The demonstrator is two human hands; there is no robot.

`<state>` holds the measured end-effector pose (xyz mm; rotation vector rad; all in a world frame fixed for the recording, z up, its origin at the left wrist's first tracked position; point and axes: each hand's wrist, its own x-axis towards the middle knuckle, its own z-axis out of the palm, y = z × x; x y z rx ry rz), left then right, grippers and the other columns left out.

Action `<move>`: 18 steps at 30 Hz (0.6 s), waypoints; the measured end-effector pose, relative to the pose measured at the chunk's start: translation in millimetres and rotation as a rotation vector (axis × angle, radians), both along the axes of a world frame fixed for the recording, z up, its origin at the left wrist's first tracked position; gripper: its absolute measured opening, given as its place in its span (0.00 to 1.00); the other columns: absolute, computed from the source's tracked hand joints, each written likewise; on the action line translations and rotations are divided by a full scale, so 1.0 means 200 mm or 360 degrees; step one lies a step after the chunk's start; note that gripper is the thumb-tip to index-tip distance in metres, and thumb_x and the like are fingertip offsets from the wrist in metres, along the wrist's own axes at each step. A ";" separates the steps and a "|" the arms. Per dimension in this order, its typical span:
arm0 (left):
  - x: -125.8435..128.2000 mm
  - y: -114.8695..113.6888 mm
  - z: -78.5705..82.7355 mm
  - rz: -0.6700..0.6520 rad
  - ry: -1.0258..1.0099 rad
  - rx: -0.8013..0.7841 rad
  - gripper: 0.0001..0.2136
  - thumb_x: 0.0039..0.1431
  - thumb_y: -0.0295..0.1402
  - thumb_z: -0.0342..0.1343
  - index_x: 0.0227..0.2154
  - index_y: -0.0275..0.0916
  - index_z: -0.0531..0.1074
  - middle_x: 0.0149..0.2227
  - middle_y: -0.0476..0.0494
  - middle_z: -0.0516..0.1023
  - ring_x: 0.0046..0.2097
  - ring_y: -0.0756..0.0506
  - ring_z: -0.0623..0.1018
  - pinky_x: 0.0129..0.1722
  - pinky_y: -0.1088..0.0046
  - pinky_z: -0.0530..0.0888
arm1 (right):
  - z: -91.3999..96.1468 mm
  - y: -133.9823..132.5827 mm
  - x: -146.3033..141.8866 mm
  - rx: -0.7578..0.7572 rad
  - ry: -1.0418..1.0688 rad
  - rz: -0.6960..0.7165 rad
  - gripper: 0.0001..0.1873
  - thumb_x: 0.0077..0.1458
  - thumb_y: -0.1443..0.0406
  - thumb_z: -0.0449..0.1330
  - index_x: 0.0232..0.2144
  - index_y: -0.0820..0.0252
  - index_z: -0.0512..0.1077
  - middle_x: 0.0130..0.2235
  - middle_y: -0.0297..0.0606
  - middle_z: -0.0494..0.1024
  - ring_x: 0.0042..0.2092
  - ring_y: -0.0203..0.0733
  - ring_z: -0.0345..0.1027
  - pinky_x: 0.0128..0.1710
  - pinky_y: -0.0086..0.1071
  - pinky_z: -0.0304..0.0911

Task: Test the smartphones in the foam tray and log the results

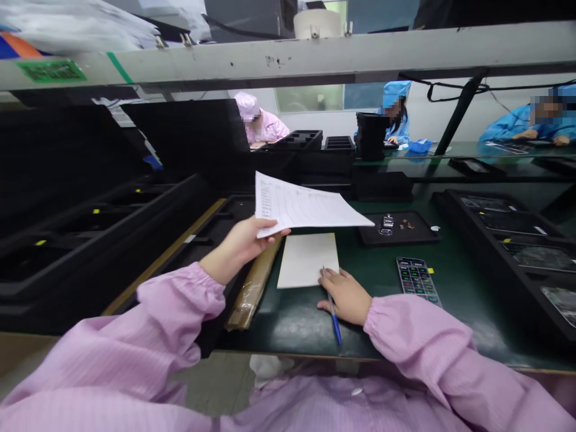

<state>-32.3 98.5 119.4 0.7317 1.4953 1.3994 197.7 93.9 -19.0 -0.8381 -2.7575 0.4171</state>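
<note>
My left hand (243,243) is closed on the near left corner of some white printed paper (306,207), holding it raised and tilted above the bench. Lines of print and a table show on its face. Under it, a plain cream-white sheet or pad (308,261) lies flat on the green bench. My right hand (346,294) rests at that sheet's lower right corner, fingers bent, with a blue-ended pen (334,321) held loosely between thumb and fingers. The pen's blue end points toward me.
Right of my hand lies a phone-like panel with a keypad grid (418,279). Behind it is a black tray (400,231) with small metal parts. Black foam trays stand left (112,228) and right (517,240). A tape-wrapped strip (254,288) lies left. Co-workers sit beyond.
</note>
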 end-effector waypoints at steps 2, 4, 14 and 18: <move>0.00 0.06 -0.12 -0.0077 0.0081 -0.0093 0.21 0.55 0.19 0.54 0.53 0.32 0.70 0.48 0.32 0.80 0.35 0.44 0.83 0.17 0.82 0.67 | 0.00 -0.07 0.07 -0.0004 -0.0014 0.0115 0.23 0.57 0.59 0.67 0.51 0.65 0.71 0.60 0.54 0.72 0.64 0.54 0.62 0.62 0.47 0.60; -0.01 0.12 -0.23 -0.0147 0.0197 -0.0183 0.22 0.57 0.20 0.54 0.56 0.33 0.68 0.48 0.32 0.80 0.36 0.43 0.83 0.19 0.80 0.69 | -0.01 -0.13 0.17 -0.0015 -0.0024 0.0201 0.20 0.57 0.60 0.67 0.49 0.63 0.72 0.55 0.50 0.76 0.59 0.52 0.67 0.57 0.44 0.64; -0.14 0.28 -0.39 -0.0364 0.1255 -0.0443 0.14 0.65 0.31 0.58 0.51 0.33 0.70 0.46 0.39 0.78 0.43 0.44 0.80 0.42 0.62 0.80 | -0.05 -0.23 0.33 -0.0069 0.0093 0.0030 0.27 0.58 0.58 0.66 0.55 0.66 0.69 0.64 0.54 0.66 0.66 0.57 0.58 0.64 0.50 0.57; -0.05 0.26 -0.28 -0.0286 0.1829 -0.0206 0.26 0.61 0.23 0.53 0.62 0.23 0.59 0.64 0.18 0.62 0.66 0.30 0.65 0.63 0.46 0.64 | -0.04 -0.23 0.33 -0.0015 0.0113 -0.0021 0.20 0.61 0.63 0.62 0.53 0.65 0.70 0.62 0.54 0.70 0.62 0.55 0.64 0.58 0.47 0.63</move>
